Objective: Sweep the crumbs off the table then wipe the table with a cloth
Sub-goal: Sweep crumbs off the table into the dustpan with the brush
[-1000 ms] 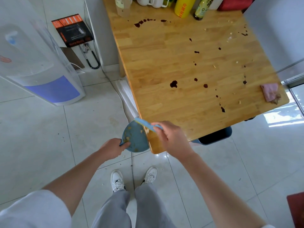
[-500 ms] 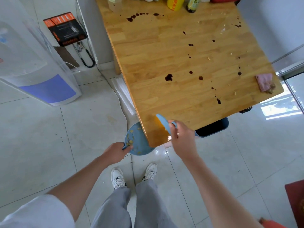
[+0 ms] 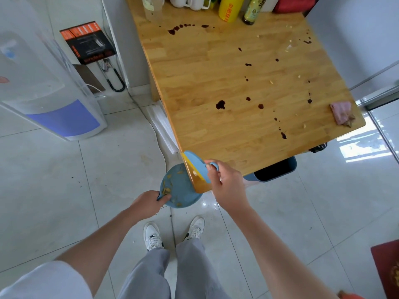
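My left hand (image 3: 149, 203) grips the handle of a blue dustpan (image 3: 180, 187), held just below the near left corner of the wooden table (image 3: 216, 67). Yellowish crumbs lie in the pan. My right hand (image 3: 226, 184) pinches the handle of a small blue brush (image 3: 197, 164) with yellow bristles, which rests on the table's near corner right above the pan. Scattered crumbs (image 3: 271, 82) and dark sauce stains (image 3: 220, 104) cover the table top. A crumpled pink cloth (image 3: 341, 113) lies at the table's near right corner.
Bottles (image 3: 231, 6) and white cups (image 3: 187, 1) stand along the table's far edge. A dark blue bin (image 3: 278, 169) sits under the table's near edge. A water dispenser (image 3: 43, 83) stands on the tiled floor to the left.
The brush swung from lying across the corner to a steeper angle at the table's left edge. The dustpan stayed under the corner, now with more crumbs showing in it.
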The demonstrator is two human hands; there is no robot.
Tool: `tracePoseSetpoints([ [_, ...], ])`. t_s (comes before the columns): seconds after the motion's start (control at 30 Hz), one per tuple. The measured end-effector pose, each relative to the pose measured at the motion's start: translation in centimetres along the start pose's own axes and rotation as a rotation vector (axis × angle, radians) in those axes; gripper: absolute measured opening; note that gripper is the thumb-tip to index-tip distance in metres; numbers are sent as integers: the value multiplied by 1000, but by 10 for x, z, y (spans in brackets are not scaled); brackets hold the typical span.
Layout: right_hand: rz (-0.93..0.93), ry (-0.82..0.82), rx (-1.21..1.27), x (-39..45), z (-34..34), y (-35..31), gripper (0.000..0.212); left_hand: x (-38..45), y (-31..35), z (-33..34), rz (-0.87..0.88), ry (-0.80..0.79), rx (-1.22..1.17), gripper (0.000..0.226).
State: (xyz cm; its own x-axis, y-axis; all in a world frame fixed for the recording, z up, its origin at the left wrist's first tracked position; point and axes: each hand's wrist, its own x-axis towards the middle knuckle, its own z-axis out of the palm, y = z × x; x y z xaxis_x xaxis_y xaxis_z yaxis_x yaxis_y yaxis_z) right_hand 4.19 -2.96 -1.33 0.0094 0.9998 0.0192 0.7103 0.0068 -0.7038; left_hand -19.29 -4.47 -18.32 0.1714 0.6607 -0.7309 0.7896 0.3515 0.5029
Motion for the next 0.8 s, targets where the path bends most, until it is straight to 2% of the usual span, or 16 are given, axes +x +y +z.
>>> tracePoseSetpoints([
  [0.2, 40, -130, 40, -12, 16, 3, 24, 2, -5, 0, 13, 15, -28, 51],
  [0.33, 160, 73, 101, -10, 6, 8, 22, 0, -6, 2, 21, -4, -42, 51],
  [0.43, 158, 207, -32, 0, -1, 15, 24, -2, -6, 0, 21, -15, -43, 50],
  [0.63, -95, 12, -111, -10, 22, -2, 16, 1, -1, -3, 33, -10, -11, 52],
  [0.7, -109, -42, -72, -13, 24, -3, 18, 0, 0, -5, 32, -11, 8, 52],
  [0.8, -57, 22, -45, -12, 14, 1, 18, -1, 1, -7, 36, -16, 32, 53],
])
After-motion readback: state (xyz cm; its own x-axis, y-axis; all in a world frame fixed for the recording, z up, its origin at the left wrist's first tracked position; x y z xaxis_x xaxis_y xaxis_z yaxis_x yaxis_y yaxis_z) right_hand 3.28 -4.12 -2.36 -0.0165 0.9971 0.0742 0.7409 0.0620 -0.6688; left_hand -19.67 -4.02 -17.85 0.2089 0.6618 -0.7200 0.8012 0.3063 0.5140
